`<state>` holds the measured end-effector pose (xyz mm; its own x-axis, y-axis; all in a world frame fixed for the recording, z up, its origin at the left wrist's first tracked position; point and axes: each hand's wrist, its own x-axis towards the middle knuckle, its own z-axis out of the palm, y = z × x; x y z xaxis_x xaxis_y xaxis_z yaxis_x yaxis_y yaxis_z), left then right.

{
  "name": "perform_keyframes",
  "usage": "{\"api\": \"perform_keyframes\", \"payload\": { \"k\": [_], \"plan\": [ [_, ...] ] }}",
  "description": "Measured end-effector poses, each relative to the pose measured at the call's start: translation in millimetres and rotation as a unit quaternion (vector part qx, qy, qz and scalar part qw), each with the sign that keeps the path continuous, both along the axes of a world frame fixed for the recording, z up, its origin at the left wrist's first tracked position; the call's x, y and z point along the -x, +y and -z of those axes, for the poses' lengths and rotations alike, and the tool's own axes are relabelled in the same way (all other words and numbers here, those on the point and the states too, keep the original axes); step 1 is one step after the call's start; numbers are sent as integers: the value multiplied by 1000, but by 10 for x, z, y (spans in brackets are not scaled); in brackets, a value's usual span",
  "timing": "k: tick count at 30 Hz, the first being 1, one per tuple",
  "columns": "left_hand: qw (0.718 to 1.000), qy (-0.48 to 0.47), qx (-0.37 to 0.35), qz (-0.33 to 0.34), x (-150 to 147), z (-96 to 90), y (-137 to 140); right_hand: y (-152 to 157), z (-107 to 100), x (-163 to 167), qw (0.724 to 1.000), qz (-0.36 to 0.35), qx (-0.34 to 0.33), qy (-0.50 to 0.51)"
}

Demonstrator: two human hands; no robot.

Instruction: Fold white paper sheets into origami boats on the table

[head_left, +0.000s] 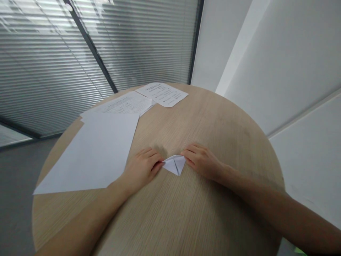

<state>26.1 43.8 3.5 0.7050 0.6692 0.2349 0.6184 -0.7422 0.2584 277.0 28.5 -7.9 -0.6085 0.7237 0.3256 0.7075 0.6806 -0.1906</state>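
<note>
A small piece of folded white paper (175, 165) is on or just above the middle of the table, with its point towards me and a dark slit down its centre. My left hand (145, 165) pinches its left corner between thumb and fingers. On the opposite side, the fingertips of my right hand (199, 159) are closed on the right corner. Parts of both corners are hidden by the fingers.
The round wooden table (213, 121) carries a large blank white sheet (103, 153) to the left. Behind it lie a printed sheet (128, 104) and another printed page (163, 94). Window blinds (149, 42) and a white wall (287, 64) stand beyond the table's edge.
</note>
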Motion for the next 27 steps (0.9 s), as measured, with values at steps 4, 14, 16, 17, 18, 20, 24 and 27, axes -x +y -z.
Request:
{"api": "perform_keyframes", "payload": {
  "k": [4,14,16,17,18,20,24,27],
  "plan": [
    [1000,23,6,-11,-33,-34,-14,-71,-62,62,995,32,80,43],
    [997,-42,35,45,31,-47,10,-90,24,79,998,27,51,24],
    [997,-27,18,67,41,-50,3,-106,50,56,1000,-4,-5,-13],
    [997,-15,8,77,43,-59,-3,-117,55,46,999,-21,-33,-27],
    [996,-2,-2,87,42,-71,-11,-129,56,36,997,-37,-59,-38],
    [995,28,-19,99,35,-101,-31,-152,48,22,991,-64,-108,-54],
    [988,104,-64,97,13,-160,-88,-179,30,7,980,-93,-156,-81],
    [980,152,-93,92,-9,-189,-133,-189,23,5,977,-109,-152,-102]
  ]
}}
